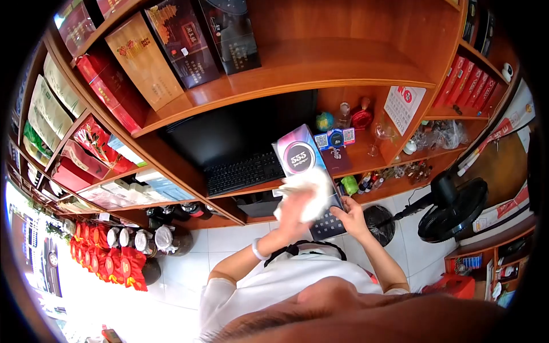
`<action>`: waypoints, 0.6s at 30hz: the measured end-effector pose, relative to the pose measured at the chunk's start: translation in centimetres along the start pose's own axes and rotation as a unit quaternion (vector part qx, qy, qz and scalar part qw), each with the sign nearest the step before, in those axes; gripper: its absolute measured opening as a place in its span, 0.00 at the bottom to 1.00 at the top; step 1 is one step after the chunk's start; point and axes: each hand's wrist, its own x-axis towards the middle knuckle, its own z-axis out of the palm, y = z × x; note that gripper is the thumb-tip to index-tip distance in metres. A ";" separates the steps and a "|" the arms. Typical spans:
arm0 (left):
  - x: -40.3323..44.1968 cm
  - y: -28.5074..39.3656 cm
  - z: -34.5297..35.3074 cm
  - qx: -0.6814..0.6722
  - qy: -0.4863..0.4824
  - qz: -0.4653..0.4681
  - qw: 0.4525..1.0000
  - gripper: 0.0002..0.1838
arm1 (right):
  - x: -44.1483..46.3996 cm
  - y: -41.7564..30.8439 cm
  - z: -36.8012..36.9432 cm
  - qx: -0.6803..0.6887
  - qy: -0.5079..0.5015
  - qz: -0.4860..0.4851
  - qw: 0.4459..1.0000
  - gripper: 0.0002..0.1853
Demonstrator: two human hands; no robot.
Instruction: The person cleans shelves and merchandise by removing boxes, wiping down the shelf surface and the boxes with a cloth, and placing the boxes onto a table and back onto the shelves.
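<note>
My left hand (293, 217), with a pale band on its wrist, is closed on a crumpled white cloth (311, 191), blurred by motion. The cloth lies against a long flat panel (299, 158) printed "555" in purple and blue. Rows of small pale marks, like a calculator's keys, cover the panel's dark lower end. My right hand (351, 220) grips that lower end from the right side, thumb on top. The cloth hides the panel's middle, so whether it is one piece cannot be told.
A black monitor (240, 131) and keyboard (243, 173) stand on the wooden shelf ahead. Right of them are a small globe (324, 121), a wine glass (382, 137) and a black fan (454, 208). Boxes (143, 60) line the upper shelf. Jars (166, 239) stand on the left floor.
</note>
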 end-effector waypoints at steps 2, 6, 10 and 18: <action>0.1 2.1 1.4 0.123 -0.143 0.068 0.980 0.39 | 0.4 2.3 0.0 -0.121 0.040 -0.119 0.985 0.17; 1.8 -1.2 1.7 0.144 -0.075 0.031 0.986 0.35 | -0.8 3.5 -0.5 -0.069 -0.071 -0.063 0.993 0.17; 4.4 -7.5 -1.3 0.178 0.066 -0.030 0.981 0.30 | -1.3 2.8 0.1 -0.048 -0.096 0.056 0.993 0.18; 2.2 -11.6 -7.8 -0.366 0.249 -0.417 0.794 0.18 | -1.1 4.0 0.5 -0.006 -0.127 0.026 0.992 0.18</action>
